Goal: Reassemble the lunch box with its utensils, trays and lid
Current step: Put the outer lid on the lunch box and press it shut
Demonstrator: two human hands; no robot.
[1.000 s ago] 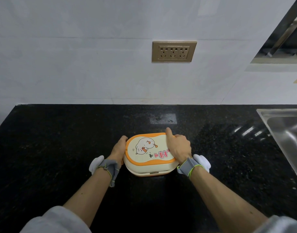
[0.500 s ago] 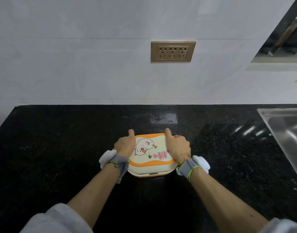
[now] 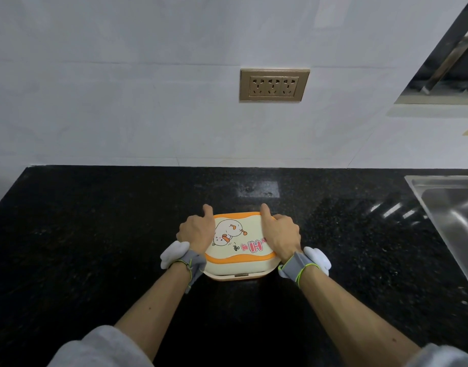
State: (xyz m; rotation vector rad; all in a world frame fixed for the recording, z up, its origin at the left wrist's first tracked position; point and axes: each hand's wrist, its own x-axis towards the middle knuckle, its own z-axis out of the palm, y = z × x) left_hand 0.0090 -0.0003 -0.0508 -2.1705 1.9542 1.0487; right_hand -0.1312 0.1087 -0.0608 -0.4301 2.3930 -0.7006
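A cream lunch box (image 3: pixel 239 267) with an orange-trimmed lid (image 3: pixel 238 245) showing a cartoon print sits closed on the black countertop (image 3: pixel 95 234), near the front middle. My left hand (image 3: pixel 197 230) grips its left side with the thumb lying forward along the lid's edge. My right hand (image 3: pixel 280 233) grips the right side the same way. The fingers of both hands go down the box's sides, out of sight. A small latch shows at the box's near edge. No utensils or trays are visible outside the box.
A steel sink (image 3: pixel 452 207) is set into the counter at the far right. The white tiled wall behind carries a gold socket plate (image 3: pixel 274 86). Dark speckled counter surface stretches left and right of the box.
My left hand moved from the box's left end up onto the lid's left edge, thumb forward. The box turned slightly and now sits squarer to me. My right hand stayed in place.
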